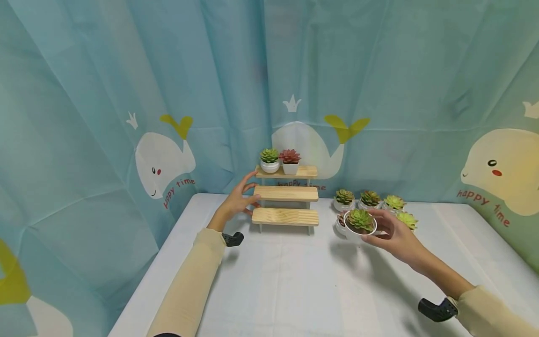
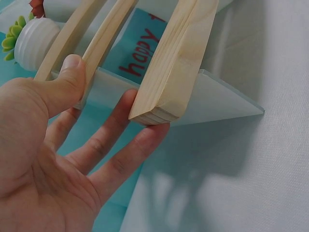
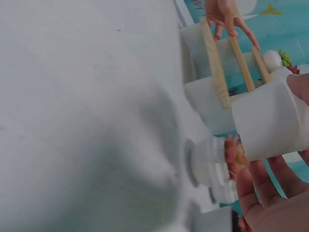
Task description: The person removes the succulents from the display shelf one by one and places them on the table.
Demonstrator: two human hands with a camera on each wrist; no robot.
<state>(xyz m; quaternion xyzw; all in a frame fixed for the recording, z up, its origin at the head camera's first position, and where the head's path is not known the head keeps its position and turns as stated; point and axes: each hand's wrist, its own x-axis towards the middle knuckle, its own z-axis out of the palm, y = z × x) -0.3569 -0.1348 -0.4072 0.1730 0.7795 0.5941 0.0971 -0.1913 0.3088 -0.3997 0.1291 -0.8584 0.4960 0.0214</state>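
Note:
My right hand [image 1: 396,236] grips a white round pot with a green artificial succulent [image 1: 360,221], held above the table. The right wrist view shows the white pot [image 3: 270,118] from its side, thumb and fingers round it. My left hand [image 1: 240,199] is at the left end of a three-tier wooden display stand [image 1: 285,216]. Its spread fingers [image 2: 118,166] touch the ends of the wooden boards, and the thumb lies against the middle one. On the top tier stand a green succulent in a round white pot [image 1: 269,161] and a red succulent in a square white pot [image 1: 290,162].
Several potted succulents stand on the table's right side, among them a dark green one [image 1: 369,199], a yellow-green one [image 1: 394,202] and a reddish one [image 1: 340,223] partly behind the held pot. A blue whale-print curtain [image 1: 236,93] hangs behind the white-covered table [image 1: 286,281].

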